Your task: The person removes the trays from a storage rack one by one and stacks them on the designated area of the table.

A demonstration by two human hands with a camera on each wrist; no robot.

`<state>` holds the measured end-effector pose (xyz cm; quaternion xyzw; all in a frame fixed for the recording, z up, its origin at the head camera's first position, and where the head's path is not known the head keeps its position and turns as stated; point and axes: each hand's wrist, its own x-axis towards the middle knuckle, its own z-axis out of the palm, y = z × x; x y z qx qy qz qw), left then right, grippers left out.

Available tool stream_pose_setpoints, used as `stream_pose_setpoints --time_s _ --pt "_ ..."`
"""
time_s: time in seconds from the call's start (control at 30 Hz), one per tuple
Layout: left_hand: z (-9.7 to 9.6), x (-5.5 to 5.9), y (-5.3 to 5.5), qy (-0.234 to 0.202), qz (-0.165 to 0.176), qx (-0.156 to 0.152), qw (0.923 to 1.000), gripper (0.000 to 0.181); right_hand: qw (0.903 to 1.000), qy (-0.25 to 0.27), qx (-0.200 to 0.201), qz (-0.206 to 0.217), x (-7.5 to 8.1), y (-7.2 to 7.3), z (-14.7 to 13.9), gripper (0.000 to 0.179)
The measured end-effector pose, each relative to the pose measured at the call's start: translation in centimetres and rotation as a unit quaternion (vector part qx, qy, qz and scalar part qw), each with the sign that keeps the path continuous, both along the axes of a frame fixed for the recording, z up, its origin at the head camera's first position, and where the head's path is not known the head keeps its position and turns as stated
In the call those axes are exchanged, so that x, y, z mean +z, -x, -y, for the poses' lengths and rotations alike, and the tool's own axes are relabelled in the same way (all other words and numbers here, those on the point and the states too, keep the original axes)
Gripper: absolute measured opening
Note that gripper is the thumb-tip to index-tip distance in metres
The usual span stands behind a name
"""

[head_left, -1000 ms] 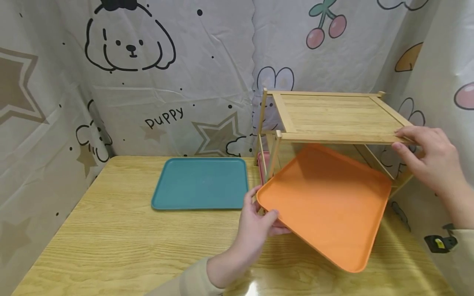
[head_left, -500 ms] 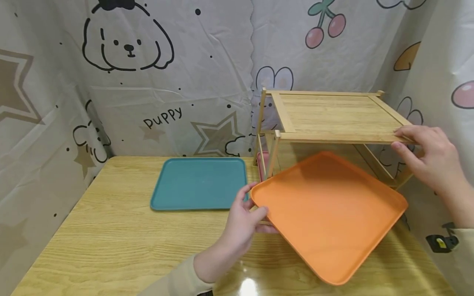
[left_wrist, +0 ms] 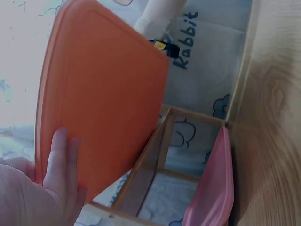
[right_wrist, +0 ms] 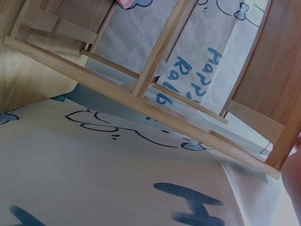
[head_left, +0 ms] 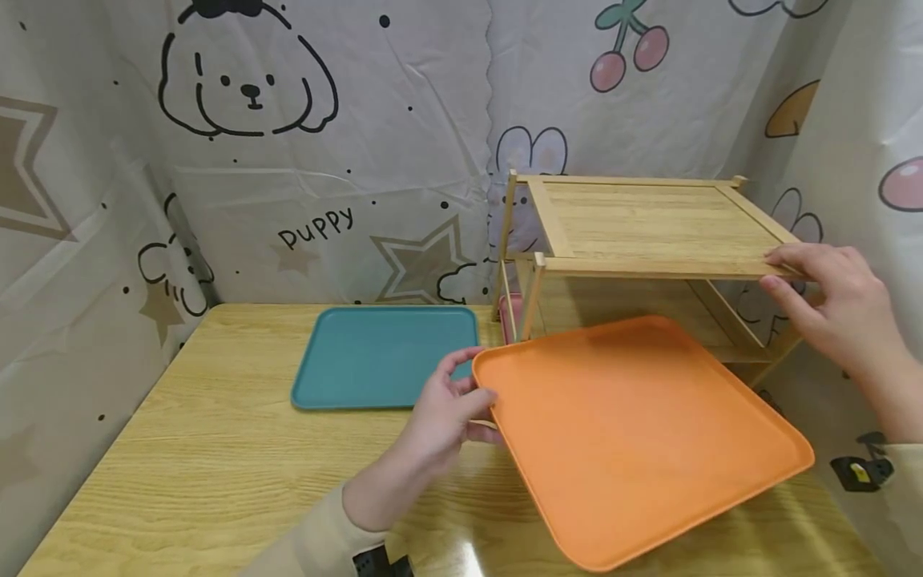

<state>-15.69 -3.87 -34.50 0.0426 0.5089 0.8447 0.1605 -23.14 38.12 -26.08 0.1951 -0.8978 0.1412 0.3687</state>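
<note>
Before me, a person's left hand pinches an orange tray by its left edge, angled at the open front of a pale wooden rack. The right hand grips the rack's top front edge. The step seems to be handling the tray one-handed while bracing the rack; the next move calls for keeping its rounded, raised rim clear of the posts. A smooth teal tray lies flat on the wood-grained worktop; a pink tray shows low, under the rack.

tray 1: frt of rack | tray 2: on tbl, L of rack | tray 3: under rack
</note>
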Motion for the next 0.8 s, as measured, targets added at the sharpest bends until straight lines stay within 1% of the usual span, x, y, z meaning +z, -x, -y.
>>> stream_pose_setpoints --time_s 0.3,0.4,0.57,0.8 --pt "2.3 0.3 1.0 0.029 -0.02 -0.031 0.9989 0.063 1.0 0.001 0.002 -0.006 0.0 0.0 0.0 0.027" --pt "3.1 0.2 1.4 0.033 -0.028 -0.046 0.998 0.062 1.0 0.002 0.003 -0.007 0.0 0.0 -0.1 0.027" --pt "4.4 -0.2 1.9 0.044 -0.039 -0.065 0.9961 0.061 1.0 0.006 0.004 -0.005 0.0 0.0 -0.1 0.026" --pt "6.3 -0.8 2.6 0.055 -0.05 -0.072 0.9947 0.059 0.9999 0.006 0.009 -0.005 0.1 0.1 0.0 0.028"
